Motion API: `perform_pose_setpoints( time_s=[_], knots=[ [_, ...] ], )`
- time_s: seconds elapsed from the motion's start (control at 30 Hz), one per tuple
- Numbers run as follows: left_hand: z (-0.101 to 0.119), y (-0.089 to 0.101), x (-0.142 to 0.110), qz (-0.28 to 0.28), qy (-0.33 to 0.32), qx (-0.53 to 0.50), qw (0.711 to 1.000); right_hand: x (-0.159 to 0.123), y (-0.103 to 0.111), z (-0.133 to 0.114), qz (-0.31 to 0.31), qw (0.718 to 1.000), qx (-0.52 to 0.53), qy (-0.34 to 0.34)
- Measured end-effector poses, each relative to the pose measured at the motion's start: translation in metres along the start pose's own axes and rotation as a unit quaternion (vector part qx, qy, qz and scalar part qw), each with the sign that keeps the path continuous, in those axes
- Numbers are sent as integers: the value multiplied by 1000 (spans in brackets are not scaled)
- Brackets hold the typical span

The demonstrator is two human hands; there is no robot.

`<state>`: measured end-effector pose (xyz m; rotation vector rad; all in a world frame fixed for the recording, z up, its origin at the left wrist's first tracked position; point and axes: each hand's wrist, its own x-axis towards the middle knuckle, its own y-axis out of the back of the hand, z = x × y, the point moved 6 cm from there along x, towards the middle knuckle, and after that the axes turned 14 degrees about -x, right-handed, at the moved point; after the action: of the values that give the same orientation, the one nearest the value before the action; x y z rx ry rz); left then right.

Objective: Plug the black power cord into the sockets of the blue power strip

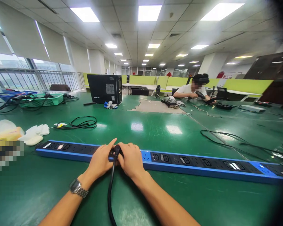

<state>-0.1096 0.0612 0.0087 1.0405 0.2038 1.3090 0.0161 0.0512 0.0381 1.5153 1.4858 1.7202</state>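
Observation:
A long power strip (179,160), black-faced in a blue frame with many outlets, lies across the green table in front of me. Over its left half, a black power cord (111,191) rises to its plug (117,150), which sits between my two hands at the strip's face. My left hand (101,160) is closed at the plug's left side, a watch (78,187) on its wrist. From the other side, my right hand (132,159) closes around the plug, its thumb close beneath. The fingertips and the outlet under the plug are partly hidden.
A coiled black cable (83,123) lies behind the strip, with white gloves (37,131) at left. Farther back stand a green basket (49,101) of cables and a black computer case (103,89). A co-worker (195,88) sits across the table; loose cables (228,138) lie at right.

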Motion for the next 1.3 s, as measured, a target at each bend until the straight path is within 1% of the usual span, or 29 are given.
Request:
perform_pose_setpoints(
  time_s=[0.07, 0.13, 0.2, 0.3, 0.4, 0.47, 0.53, 0.63, 0.73, 0.83, 0.93, 1.0, 1.13, 1.2, 1.23, 1.3],
  knots=[
    [-3, 0, 0, 5, 4, -2, 1000, -7, 13, 15, 53, 998, 17, -26],
    [-4, 1, -1, 6, 7, -5, 1000, -18, 24, 38, 79, 995, 33, -50],
    [-3, 1, -1, 7, 10, -7, 1000, -33, 31, 68, 78, 993, 51, -77],
    [-2, 3, -1, 9, 21, -11, 1000, -60, 40, 120, 82, 986, 82, -123],
    [-1, 4, 0, 12, 29, -26, 999, -86, 49, 167, 69, 986, 81, -130],
    [0, 5, 1, 19, 34, -50, 998, -99, 55, 189, 51, 989, 68, -121],
    [4, 5, 2, 33, 43, -98, 994, -107, 61, 202, 41, 992, 51, -112],
    [19, -1, 6, 53, 29, -168, 984, -111, 64, 210, 31, 994, 38, -100],
    [46, -15, 13, 47, -24, -187, 981, -109, 59, 212, 11, 995, 40, -96],
    [76, -39, 23, 15, -64, -195, 979, -110, 55, 214, 12, 995, 34, -97],
    [104, -72, 34, -33, -86, -181, 979, -112, 54, 215, 25, 996, 18, -81],
    [123, -96, 42, -66, -108, -163, 979, -114, 53, 216, 25, 997, -14, -75],
    [158, -136, 58, -97, -144, -121, 977, -118, 50, 219, 8, 987, -109, -113],
    [170, -150, 64, -113, -140, -94, 979, -119, 49, 219, 6, 984, -132, -118],
    [174, -154, 67, -116, -136, -84, 980, -119, 49, 218, 4, 984, -137, -112],
    [176, -153, 70, -98, -126, -82, 984, -119, 47, 216, 3, 984, -146, -105]
  ],
)
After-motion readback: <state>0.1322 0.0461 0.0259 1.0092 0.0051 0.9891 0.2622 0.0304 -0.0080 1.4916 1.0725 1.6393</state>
